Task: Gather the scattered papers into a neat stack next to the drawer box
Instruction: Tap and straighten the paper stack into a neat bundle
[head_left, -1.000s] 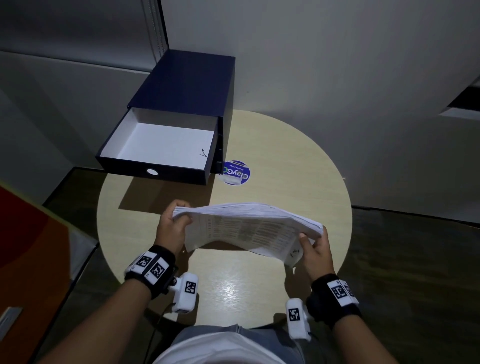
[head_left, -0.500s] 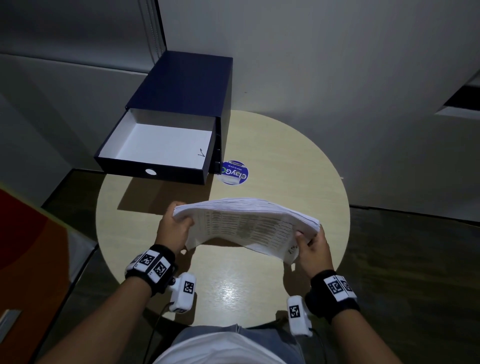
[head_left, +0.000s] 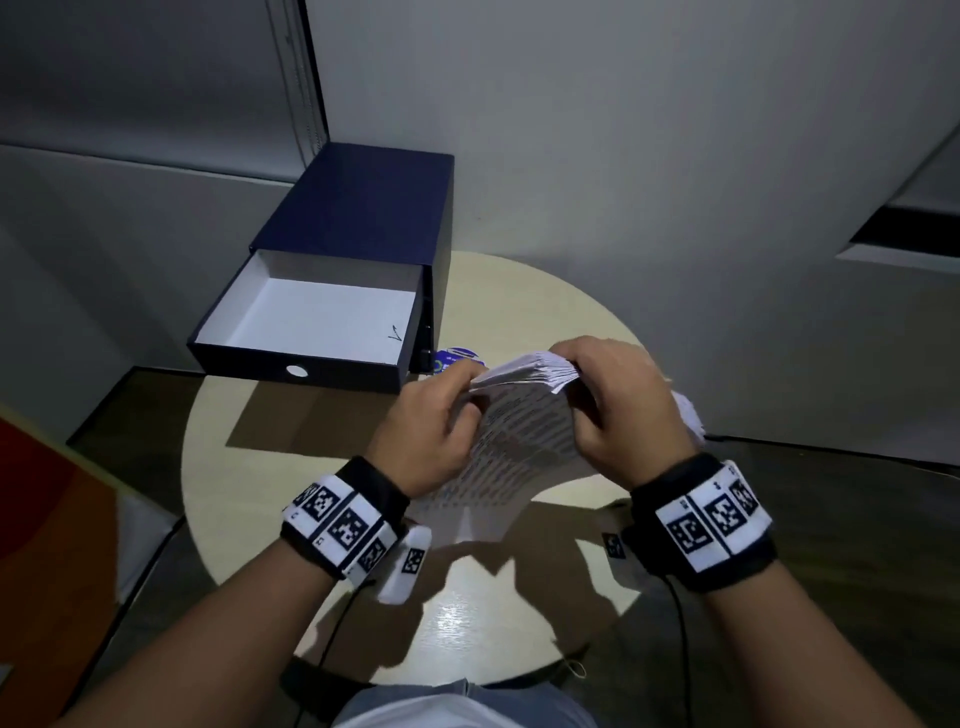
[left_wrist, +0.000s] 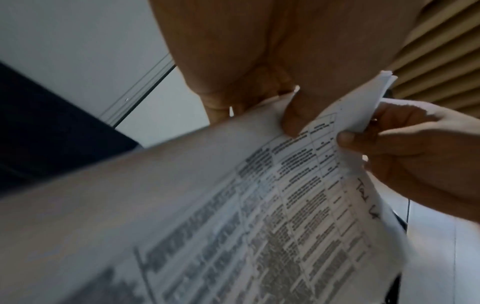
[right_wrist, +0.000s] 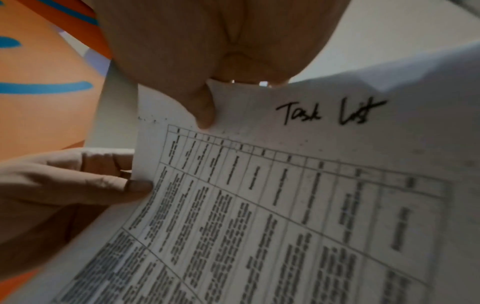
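Both hands hold a bundle of printed papers (head_left: 519, 441) upright above the round table (head_left: 291, 493), its lower edge near the tabletop. My left hand (head_left: 441, 415) pinches the upper left edge and my right hand (head_left: 608, 400) grips the top edge. In the left wrist view the thumb presses the papers (left_wrist: 233, 216) near the top corner. The right wrist view shows the front sheet (right_wrist: 285, 195) with a table and the handwritten words "Task List". The navy drawer box (head_left: 363, 218) stands at the table's far left, its white-lined drawer (head_left: 317, 322) pulled out and holding nothing.
A blue round sticker (head_left: 452, 358) lies on the table right of the drawer, partly behind my left hand. Grey walls stand close behind the table. An orange panel (head_left: 47, 519) is at the left. Dark floor surrounds the table.
The papers went from lying flat between my hands to standing on end. Both hands rose and came together at the top edge, nearer the drawer box.
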